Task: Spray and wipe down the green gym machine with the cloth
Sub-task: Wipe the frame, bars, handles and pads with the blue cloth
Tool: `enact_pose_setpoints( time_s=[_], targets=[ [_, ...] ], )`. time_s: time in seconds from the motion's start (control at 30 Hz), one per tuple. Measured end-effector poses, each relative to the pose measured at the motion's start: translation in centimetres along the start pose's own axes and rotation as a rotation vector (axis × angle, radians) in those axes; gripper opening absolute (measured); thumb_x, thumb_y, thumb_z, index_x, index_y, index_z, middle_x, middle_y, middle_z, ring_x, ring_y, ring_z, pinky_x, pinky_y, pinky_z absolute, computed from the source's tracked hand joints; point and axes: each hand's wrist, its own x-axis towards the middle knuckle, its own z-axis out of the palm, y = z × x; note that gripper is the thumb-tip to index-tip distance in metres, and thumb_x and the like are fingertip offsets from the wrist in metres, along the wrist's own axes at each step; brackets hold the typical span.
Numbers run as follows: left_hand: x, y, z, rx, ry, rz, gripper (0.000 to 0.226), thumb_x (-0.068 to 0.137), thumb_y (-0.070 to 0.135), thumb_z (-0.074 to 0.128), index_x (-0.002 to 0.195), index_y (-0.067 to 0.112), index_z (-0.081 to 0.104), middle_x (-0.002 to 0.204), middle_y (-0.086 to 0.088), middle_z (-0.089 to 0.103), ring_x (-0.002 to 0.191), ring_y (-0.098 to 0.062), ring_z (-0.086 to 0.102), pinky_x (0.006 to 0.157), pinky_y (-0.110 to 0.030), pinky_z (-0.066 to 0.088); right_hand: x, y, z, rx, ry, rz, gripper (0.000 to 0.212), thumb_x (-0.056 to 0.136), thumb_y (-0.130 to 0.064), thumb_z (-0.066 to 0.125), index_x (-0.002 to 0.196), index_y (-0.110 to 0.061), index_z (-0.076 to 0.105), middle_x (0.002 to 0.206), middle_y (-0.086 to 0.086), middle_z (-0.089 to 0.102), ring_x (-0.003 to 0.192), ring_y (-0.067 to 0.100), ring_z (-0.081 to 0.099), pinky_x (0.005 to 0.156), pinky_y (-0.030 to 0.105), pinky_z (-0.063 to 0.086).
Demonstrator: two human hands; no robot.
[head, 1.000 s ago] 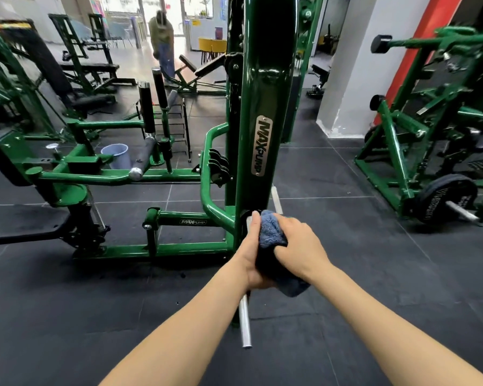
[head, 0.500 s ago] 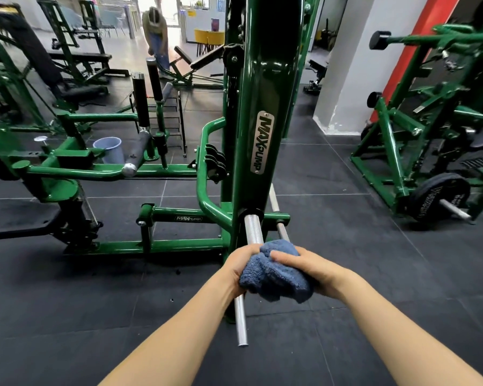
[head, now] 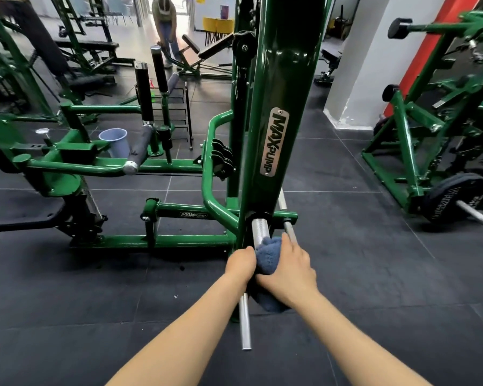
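Slid back up the shiny knurled steel weight peg since 0.5 s ago: the fluffy blue microfibre cloth, then nearer the middle of the bar, now bunched close to the tall glossy green machine upright at 12 o'clock. Clenched round cloth and peg, both hands: left hand at 9 o'clock of it, right hand at 3 o'clock. Probably mid back-and-forth wiping; lower bare peg end at 6 o'clock apparently left to do.

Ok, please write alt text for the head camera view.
Both hands, left hand and right hand, grip a blue cloth around a silver bar on a green gym machine. Dark floor tiles surround it.
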Motion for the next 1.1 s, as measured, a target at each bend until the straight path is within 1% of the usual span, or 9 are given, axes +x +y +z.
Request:
enact_pose_setpoints(
  time_s=[0.07, 0.23, 0.33, 0.47, 0.6, 0.77, 0.9, 1.03, 1.1],
  targets=[
    [1.5, -0.2, 0.8, -0.108, 0.025, -0.032, 0.043, 0.102, 0.023, 0.035, 0.125, -0.006, 0.058, 0.128, -0.022, 0.058, 0.12, -0.035, 0.055, 0.1, -0.036, 0.044, 1.4, -0.6, 1.2, -0.122, 0.01, 0.028, 0.096, 0.075, -0.047, 0.063, 0.15, -0.017, 0.012, 0.147, 0.003, 0.032, 0.135, 0.024, 0.031, 0.101, 0.044, 0.038],
    [4.1, 0.2, 0.3, -0.242, -0.048, -0.119, 0.039, 0.097, 0.03, 0.049, 0.113, -0.001, 0.066, 0.108, -0.017, 0.068, 0.097, -0.031, 0.064, 0.084, -0.036, 0.05, 5.2, -2.7, 2.4, -0.286, 0.136, 0.017, 0.046, 0.082, -0.033, 0.058, 0.121, -0.012, 0.043, 0.123, 0.006, 0.056, 0.116, 0.025, 0.05, 0.093, 0.038, 0.042],
    [4.9, 1.1, 0.2, -0.214, -0.065, -0.105, 0.041, 0.101, 0.034, 0.037, 0.11, 0.006, 0.064, 0.116, -0.017, 0.065, 0.109, -0.032, 0.06, 0.098, -0.04, 0.048, 7.7, -3.4, 2.7, -0.291, 0.183, 0.002, 0.033, 0.09, -0.033, 0.054, 0.114, -0.011, 0.045, 0.118, 0.007, 0.06, 0.113, 0.025, 0.054, 0.09, 0.037, 0.043],
    [5.4, 1.6, 0.1, -0.229, -0.053, -0.102, 0.047, 0.102, 0.039, 0.026, 0.117, 0.012, 0.061, 0.125, -0.013, 0.061, 0.115, -0.029, 0.056, 0.102, -0.041, 0.045, 10.8, -4.1, 2.3, -0.235, 0.251, 0.032, 0.042, 0.083, -0.04, 0.061, 0.109, -0.011, 0.046, 0.112, 0.007, 0.063, 0.108, 0.025, 0.058, 0.086, 0.036, 0.046],
    [6.7, 0.6, 0.4, -0.299, -0.079, -0.178, 0.056, 0.101, 0.046, 0.028, 0.108, 0.004, 0.065, 0.11, -0.019, 0.067, 0.1, -0.034, 0.066, 0.088, -0.049, 0.055, 12.6, -5.2, 2.2, -0.216, 0.263, 0.126, 0.047, 0.081, -0.037, 0.062, 0.113, -0.008, 0.044, 0.115, 0.012, 0.059, 0.108, 0.03, 0.056, 0.086, 0.039, 0.046],
    [6.7, -0.1, 1.0, -0.381, -0.116, -0.19, 0.053, 0.101, 0.046, 0.029, 0.112, 0.007, 0.062, 0.114, -0.017, 0.066, 0.107, -0.033, 0.062, 0.095, -0.047, 0.051, 13.3, -4.7, 2.4, -0.212, 0.252, 0.134, 0.051, 0.082, -0.044, 0.062, 0.113, -0.009, 0.043, 0.113, 0.012, 0.061, 0.107, 0.031, 0.057, 0.081, 0.038, 0.046],
    [5.4, -0.5, 0.7, -0.452, -0.213, -0.232, 0.045, 0.099, 0.053, 0.032, 0.102, 0.017, 0.059, 0.104, -0.01, 0.068, 0.102, -0.03, 0.065, 0.095, -0.045, 0.051, 12.9, -3.4, 1.0, -0.124, 0.107, 0.099, 0.053, 0.078, -0.051, 0.065, 0.101, -0.012, 0.037, 0.109, 0.009, 0.063, 0.102, 0.032, 0.062, 0.076, 0.036, 0.047],
    [4.6, -1.7, 0.5, -0.488, -0.244, -0.233, 0.038, 0.095, 0.048, 0.044, 0.1, 0.016, 0.063, 0.106, -0.014, 0.07, 0.102, -0.033, 0.066, 0.097, -0.048, 0.049, 9.9, -1.9, 0.5, -0.094, -0.011, 0.09, 0.056, 0.076, -0.055, 0.065, 0.099, -0.015, 0.033, 0.111, 0.007, 0.061, 0.104, 0.03, 0.061, 0.073, 0.033, 0.043],
    [4.5, -2.1, 0.2, -0.495, -0.214, -0.248, 0.037, 0.095, 0.045, 0.043, 0.088, 0.014, 0.06, 0.088, -0.012, 0.068, 0.084, -0.029, 0.066, 0.086, -0.038, 0.052, 8.1, -1.3, 0.7, -0.076, -0.033, 0.089, 0.059, 0.077, -0.054, 0.065, 0.111, -0.014, 0.037, 0.114, 0.007, 0.061, 0.106, 0.03, 0.06, 0.074, 0.034, 0.043]
  ],
)
